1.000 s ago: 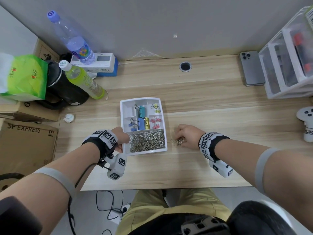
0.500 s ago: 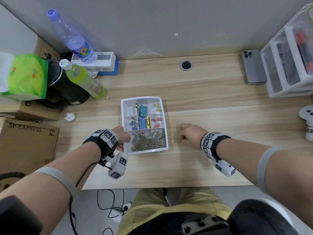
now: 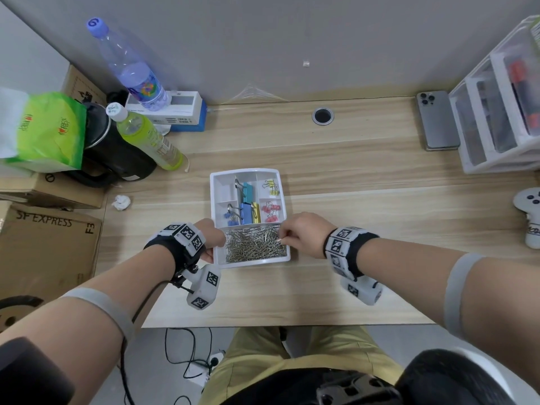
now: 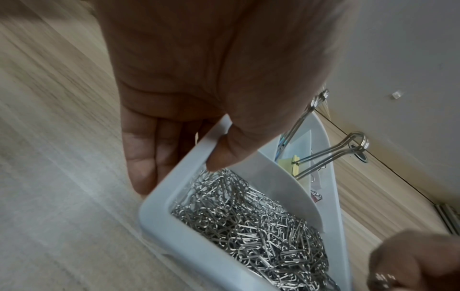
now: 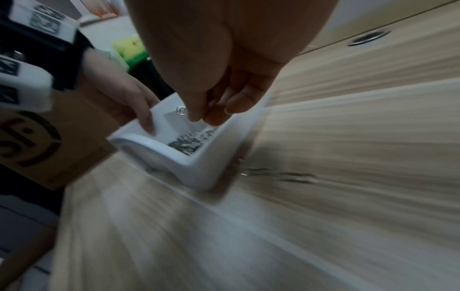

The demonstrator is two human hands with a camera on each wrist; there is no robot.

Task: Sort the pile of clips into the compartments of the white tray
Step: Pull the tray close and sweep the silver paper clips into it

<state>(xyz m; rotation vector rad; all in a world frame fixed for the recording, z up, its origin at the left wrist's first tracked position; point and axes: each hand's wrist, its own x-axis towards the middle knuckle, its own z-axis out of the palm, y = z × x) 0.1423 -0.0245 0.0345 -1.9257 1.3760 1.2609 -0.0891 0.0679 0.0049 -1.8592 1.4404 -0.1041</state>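
Observation:
The white tray (image 3: 244,171) sits mid-desk. Its long near compartment holds a heap of silver paper clips (image 3: 251,245); the smaller compartments hold teal (image 3: 247,190), blue (image 3: 245,213), yellow (image 3: 271,187) and pink (image 3: 270,213) binder clips. My left hand (image 3: 211,238) grips the tray's left wall, thumb (image 4: 224,153) inside the rim and fingers outside. My right hand (image 3: 282,239) hovers over the right end of the near compartment and pinches a paper clip (image 5: 181,110) between thumb and fingertips. A few loose clips (image 5: 281,175) lie blurred on the desk just right of the tray (image 5: 199,169).
Two bottles (image 3: 146,138), a black kettle (image 3: 117,159) and cardboard boxes (image 3: 49,244) crowd the left side. A phone (image 3: 438,124) and a white drawer unit (image 3: 496,112) stand at the back right, a white controller (image 3: 530,211) at the right edge.
My right hand has left the desk right of the tray and moved left over the near compartment, with a clip pinched. My left hand has kept its hold on the tray.

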